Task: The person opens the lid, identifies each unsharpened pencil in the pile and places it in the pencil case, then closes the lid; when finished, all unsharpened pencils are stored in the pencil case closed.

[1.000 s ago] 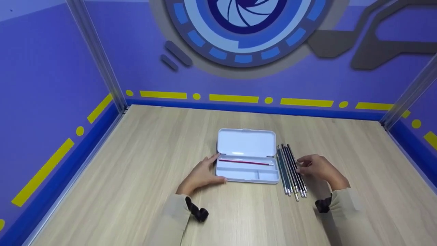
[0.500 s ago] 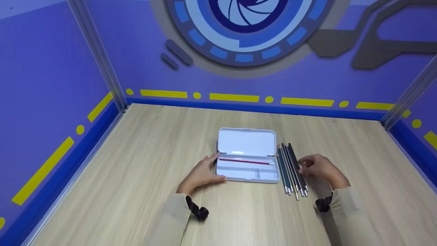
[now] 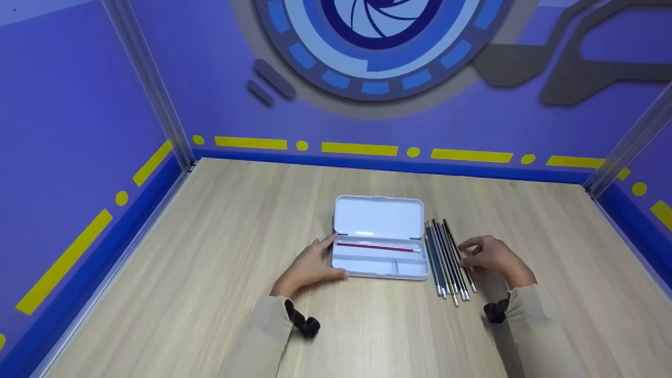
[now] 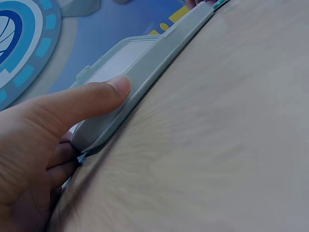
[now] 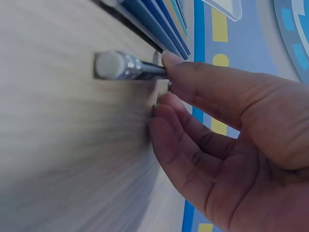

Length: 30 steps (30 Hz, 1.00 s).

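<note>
An open white pencil case [image 3: 362, 266] lies on the table, its lid [image 3: 379, 216] folded back. A red pencil [image 3: 375, 247] rests in its long rear compartment. My left hand [image 3: 310, 265] holds the case's left end; in the left wrist view the thumb [image 4: 108, 94] presses the front wall and the fingers reach round the end. Right of the case lies a row of dark pencils [image 3: 440, 257] with erasers. My right hand [image 3: 496, 258] pinches the outermost black pencil [image 5: 147, 70], whose eraser end sits slightly apart from the others.
The wooden table [image 3: 252, 210] runs back to a blue wall [image 3: 210, 105] with yellow dashes. Metal posts [image 3: 149, 79] stand at the rear corners. Black straps [image 3: 304, 320] sit at both wrists.
The eraser end of the pinched black pencil has swung right, away from the row. The left hand, the case and the red pencil stay where they were.
</note>
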Motion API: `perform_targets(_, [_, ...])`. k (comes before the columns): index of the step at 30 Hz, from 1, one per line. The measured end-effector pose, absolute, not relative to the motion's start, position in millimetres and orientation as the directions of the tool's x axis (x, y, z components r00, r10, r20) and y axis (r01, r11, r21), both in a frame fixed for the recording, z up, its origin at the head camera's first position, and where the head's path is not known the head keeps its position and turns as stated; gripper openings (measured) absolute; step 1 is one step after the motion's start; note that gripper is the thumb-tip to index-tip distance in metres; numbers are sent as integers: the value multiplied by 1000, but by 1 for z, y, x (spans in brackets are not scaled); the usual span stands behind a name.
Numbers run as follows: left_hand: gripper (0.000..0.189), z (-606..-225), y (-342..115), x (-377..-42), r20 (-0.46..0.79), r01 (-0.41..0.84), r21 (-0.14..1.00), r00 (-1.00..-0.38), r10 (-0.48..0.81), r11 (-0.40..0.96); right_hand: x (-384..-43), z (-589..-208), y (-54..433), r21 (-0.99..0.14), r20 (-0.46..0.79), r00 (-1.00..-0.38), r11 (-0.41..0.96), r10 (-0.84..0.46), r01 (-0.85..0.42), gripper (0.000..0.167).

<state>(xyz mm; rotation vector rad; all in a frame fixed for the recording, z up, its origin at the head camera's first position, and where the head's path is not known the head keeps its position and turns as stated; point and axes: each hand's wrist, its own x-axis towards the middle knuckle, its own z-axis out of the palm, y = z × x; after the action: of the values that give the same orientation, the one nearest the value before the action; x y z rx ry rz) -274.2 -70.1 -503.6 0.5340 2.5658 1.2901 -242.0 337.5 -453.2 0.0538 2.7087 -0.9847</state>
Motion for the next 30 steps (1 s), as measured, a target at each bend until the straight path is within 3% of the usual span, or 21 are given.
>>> perform_targets(30, [102,-504,-71,-274,-37,227,803,-903,428,551,-237,-451,344,-683,-282,-956,716,-75,146,53])
